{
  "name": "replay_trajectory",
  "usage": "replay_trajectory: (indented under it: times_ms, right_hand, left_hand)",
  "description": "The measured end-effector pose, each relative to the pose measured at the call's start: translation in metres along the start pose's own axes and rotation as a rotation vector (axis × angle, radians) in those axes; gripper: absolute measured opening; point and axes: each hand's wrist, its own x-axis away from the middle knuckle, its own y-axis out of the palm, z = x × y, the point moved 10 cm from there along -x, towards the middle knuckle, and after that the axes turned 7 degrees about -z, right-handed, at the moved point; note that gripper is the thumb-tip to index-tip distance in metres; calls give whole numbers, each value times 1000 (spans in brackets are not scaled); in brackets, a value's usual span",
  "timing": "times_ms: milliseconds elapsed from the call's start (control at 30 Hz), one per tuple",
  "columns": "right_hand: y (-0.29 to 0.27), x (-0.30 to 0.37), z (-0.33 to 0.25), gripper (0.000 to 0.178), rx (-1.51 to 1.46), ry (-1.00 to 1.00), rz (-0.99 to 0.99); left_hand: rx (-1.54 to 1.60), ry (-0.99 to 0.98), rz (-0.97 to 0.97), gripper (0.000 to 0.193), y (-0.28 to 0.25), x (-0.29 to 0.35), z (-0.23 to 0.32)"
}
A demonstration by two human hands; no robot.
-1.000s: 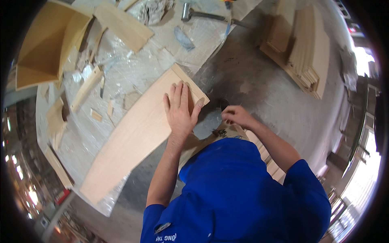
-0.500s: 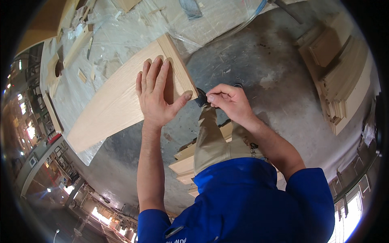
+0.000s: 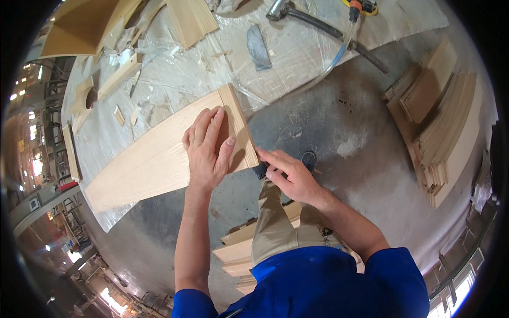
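A pale, tapered wooden panel (image 3: 143, 161) with one curved side lies on the plastic-covered table, its wide end toward me. Across that end runs a straight wooden strip (image 3: 239, 130). My left hand (image 3: 205, 151) rests open on the panel, fingers flat beside the strip and thumb spread. Just off the wide end is my right hand (image 3: 291, 175), index finger reaching to the outer edge near its near corner. Its thumb sits lower, apart from the index fingertip. Nothing shows between them; the other fingers are curled and partly hidden.
Beyond the panel, a hammer (image 3: 323, 29) and a grey curved pad (image 3: 258, 47) lie on the plastic sheet (image 3: 297, 79). Wood offcuts (image 3: 121, 74) are at the far left. Stacked curved boards (image 3: 445, 127) stand on the floor at right; more boards (image 3: 236, 254) lie by my legs.
The view has shifted, showing more of the table's far side. My right hand's pinched fingers have opened, and its index finger has come to the panel's end edge. My left hand stays on the panel.
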Motion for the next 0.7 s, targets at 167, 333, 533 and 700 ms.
replay_trajectory:
  times_ms: [167, 333, 533, 700]
  right_hand:
    - [2, -1, 3, 73, 30, -1, -69]
    - [6, -6, -1, 81, 53, -57, -54]
    - [11, -7, 8, 87, -35, -31, -77]
    - [11, -10, 13, 86, -102, -37, -63]
  left_hand:
    - [-195, -27, 112, 50, -2, -21, 0]
    - [-249, -58, 98, 48, -3, -40, -9]
    - [-184, -43, 134, 44, -1, -42, -12]
    - [-197, -28, 136, 46, -1, -44, -12]
